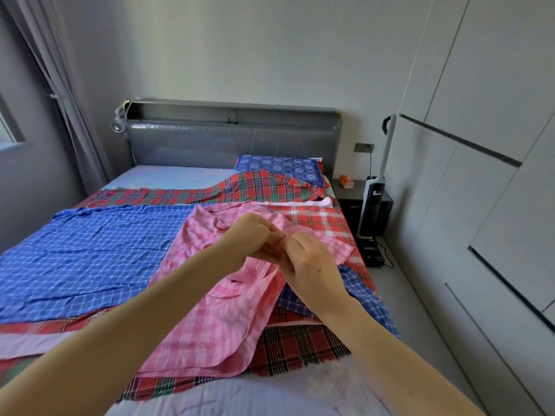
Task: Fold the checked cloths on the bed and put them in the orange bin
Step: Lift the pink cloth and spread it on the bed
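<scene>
A pink checked cloth lies on top of the pile at the middle of the bed. My left hand and my right hand meet above it, and both pinch the same raised edge of the pink cloth. A large blue checked cloth is spread flat to the left. Red and green checked cloths lie behind and beneath the pile, one dark red one at the near right. No orange bin is in view.
A blue patterned pillow sits at the grey headboard. A nightstand with a small orange box and an upright vacuum stand right of the bed. Wardrobe doors line the right; a curtain hangs left.
</scene>
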